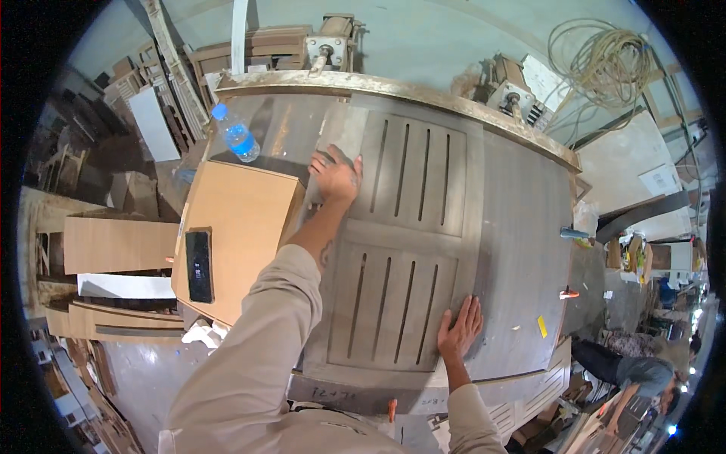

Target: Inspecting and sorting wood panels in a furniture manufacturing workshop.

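A grey-brown wooden panel door [408, 234] with two recessed panels, each cut with several long slots, lies flat on the workbench [525, 227]. My left hand [335, 174] rests on its far left edge, fingers spread; anything under the palm is hidden. Near the right edge of the same door, toward me, my right hand [460, 327] lies flat with its fingers stretched out. Neither hand grips anything that I can see.
Left on the bench are a cardboard box [234, 219] bearing a phone [199, 265] and a blue-capped water bottle [240, 141]. A wooden rail [408, 91] with metal clamps runs along the far edge. A coiled hose [601, 64] hangs back right; another person [643, 374] bends over at right.
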Demonstrator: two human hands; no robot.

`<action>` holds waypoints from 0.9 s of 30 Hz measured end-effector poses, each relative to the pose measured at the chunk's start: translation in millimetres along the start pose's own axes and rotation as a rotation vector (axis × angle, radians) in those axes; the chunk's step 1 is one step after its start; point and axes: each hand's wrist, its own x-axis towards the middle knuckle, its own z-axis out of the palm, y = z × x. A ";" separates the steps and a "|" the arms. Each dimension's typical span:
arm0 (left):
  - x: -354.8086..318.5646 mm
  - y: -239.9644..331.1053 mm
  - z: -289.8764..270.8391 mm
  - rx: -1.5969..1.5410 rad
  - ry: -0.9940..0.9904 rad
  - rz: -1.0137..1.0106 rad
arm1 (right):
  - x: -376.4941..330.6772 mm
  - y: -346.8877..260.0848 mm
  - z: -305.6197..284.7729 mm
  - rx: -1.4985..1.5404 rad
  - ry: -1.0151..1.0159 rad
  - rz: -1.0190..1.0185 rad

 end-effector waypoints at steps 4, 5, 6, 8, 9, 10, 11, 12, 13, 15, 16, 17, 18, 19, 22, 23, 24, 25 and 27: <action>1.9 0.5 0.4 -0.015 0.000 -0.019 | 1.4 -3.2 -2.5 -0.004 -0.019 0.020; 3.4 1.0 -1.1 -0.015 -0.005 -0.033 | 3.7 -4.0 -2.9 -0.007 -0.024 0.024; 3.8 1.3 -1.2 -0.010 -0.003 -0.031 | 4.9 -4.2 -3.4 -0.004 -0.013 0.015; 2.9 1.5 -2.4 0.003 -0.003 -0.028 | 3.8 -3.5 -3.8 0.001 0.003 -0.005; 3.5 1.8 -3.6 -0.012 -0.012 -0.023 | 3.8 -3.6 -3.7 -0.001 0.007 -0.005; 4.6 2.1 -4.8 -0.026 -0.022 -0.019 | 3.9 -3.8 -3.6 -0.002 0.011 -0.006; 4.0 1.7 -6.5 -0.039 -0.033 -0.013 | 2.3 -3.9 -2.9 -0.003 0.012 -0.004; 3.5 1.1 -7.9 -0.052 -0.039 -0.016 | 1.3 -4.0 -2.5 -0.003 0.011 -0.005; 3.2 0.6 -9.4 -0.065 -0.046 -0.018 | 0.7 -4.2 -2.2 -0.003 0.009 -0.005; 2.6 -1.8 -8.9 -0.063 -0.045 -0.022 | 0.4 -4.9 -2.2 0.000 0.011 -0.011; 1.8 -3.1 -8.3 -0.046 -0.041 -0.022 | -0.5 -4.9 -2.2 0.003 0.013 -0.014; 2.3 -0.8 -8.0 -0.035 -0.035 -0.019 | 0.1 -3.8 -3.2 0.004 0.018 -0.014; 2.5 0.4 -8.0 -0.036 -0.036 -0.018 | -0.3 -3.9 -3.5 -0.004 0.008 -0.003; 2.6 0.0 -8.5 -0.038 -0.038 -0.015 | -1.5 -5.2 -2.9 -0.012 -0.002 0.011; 0.2 2.4 -4.3 -0.012 0.000 0.002 | -1.2 -5.0 -3.6 -0.036 -0.027 0.046; -1.7 -1.2 -3.2 0.006 0.020 0.007 | -0.9 -4.8 -2.1 -0.040 -0.037 0.055; -1.9 0.0 -6.1 -0.052 -0.082 -0.003 | -2.9 -1.2 2.3 -0.045 -0.028 0.062; -7.3 -7.7 -3.5 -0.041 -0.048 0.044 | -4.4 -2.4 1.5 -0.042 -0.034 0.063; -17.2 -29.4 2.1 -0.007 0.038 0.126 | 0.7 -8.0 -3.5 -0.023 -0.041 0.050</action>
